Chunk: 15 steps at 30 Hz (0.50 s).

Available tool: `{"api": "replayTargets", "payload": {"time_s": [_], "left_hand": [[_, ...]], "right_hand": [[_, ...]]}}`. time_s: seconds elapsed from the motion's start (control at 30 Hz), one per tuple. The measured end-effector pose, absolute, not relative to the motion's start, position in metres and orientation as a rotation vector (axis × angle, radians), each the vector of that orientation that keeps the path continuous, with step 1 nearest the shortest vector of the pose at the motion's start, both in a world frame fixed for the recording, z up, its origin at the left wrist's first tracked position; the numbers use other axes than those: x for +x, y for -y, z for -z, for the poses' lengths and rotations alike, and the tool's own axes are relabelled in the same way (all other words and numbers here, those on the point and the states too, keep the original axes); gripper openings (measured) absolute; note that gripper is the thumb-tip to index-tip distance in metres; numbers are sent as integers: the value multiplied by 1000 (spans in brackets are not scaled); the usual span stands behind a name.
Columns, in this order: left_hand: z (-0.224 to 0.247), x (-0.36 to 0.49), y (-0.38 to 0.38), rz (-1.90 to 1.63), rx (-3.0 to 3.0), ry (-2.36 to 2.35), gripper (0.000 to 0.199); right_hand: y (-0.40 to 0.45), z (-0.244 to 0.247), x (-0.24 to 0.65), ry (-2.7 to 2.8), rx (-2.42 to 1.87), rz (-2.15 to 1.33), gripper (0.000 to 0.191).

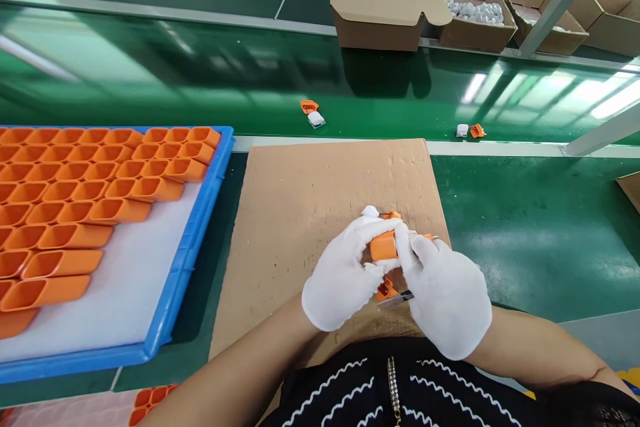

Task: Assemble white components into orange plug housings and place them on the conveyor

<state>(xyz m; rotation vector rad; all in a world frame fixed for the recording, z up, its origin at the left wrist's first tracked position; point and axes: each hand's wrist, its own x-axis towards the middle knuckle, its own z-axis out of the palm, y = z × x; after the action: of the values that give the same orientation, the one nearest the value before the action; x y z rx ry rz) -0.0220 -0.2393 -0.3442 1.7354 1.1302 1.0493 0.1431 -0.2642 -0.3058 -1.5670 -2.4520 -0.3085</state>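
Both my hands wear white gloves and meet over the cardboard sheet. My left hand (345, 271) is closed around a short, hollow orange plastic housing (384, 246). My right hand (443, 287) pinches at the right side of that housing; its fingertips partly hide the contact. A thin, pointed metal tool (395, 299) juts out from under my right hand, and I cannot tell whether the palm grips it. Just below the fingers lies a small orange part (385, 289) with a dark red piece in it. Another orange bit (391, 215) shows beyond the fingertips, beside something white.
The cardboard sheet (300, 213) covers the bench before me. At left, a blue tray (187, 260) holds rows of orange housings (65, 213). Small orange-and-white pieces (310, 109) lie on the green ledge behind. Open cartons (475, 37) line the shelf; a metal post (565, 0) rises at right.
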Motion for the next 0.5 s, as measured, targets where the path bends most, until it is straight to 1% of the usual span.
{"api": "replayTargets", "payload": {"time_s": [0.1,0.17,0.2,0.3,0.37,0.4,0.47,0.5], "left_hand": [[342,-20,235,-1043,1676,-1123,35],[342,-22,231,-1048,1632,-1100,37],[342,-24,230,-1062,1614,-1094,37],[342,-33,226,-1095,1597,-1074,39],[342,-37,225,-1128,1659,-1003,40],[342,-38,225,-1152,1705,-958,42],[341,-39,226,-1198,1786,-882,46],[341,-39,226,-1203,1805,-861,47]], "right_hand": [[260,304,144,2503,-1536,236,42],[255,302,150,2462,-1408,45,49],[253,301,155,2389,-1321,-72,49],[242,299,167,2032,-1148,-282,39],[235,300,172,1825,-1164,-403,27],[231,301,173,1747,-1192,-521,21],[225,303,174,1616,-1240,-907,17],[223,303,174,1555,-1233,-1142,20]]}}
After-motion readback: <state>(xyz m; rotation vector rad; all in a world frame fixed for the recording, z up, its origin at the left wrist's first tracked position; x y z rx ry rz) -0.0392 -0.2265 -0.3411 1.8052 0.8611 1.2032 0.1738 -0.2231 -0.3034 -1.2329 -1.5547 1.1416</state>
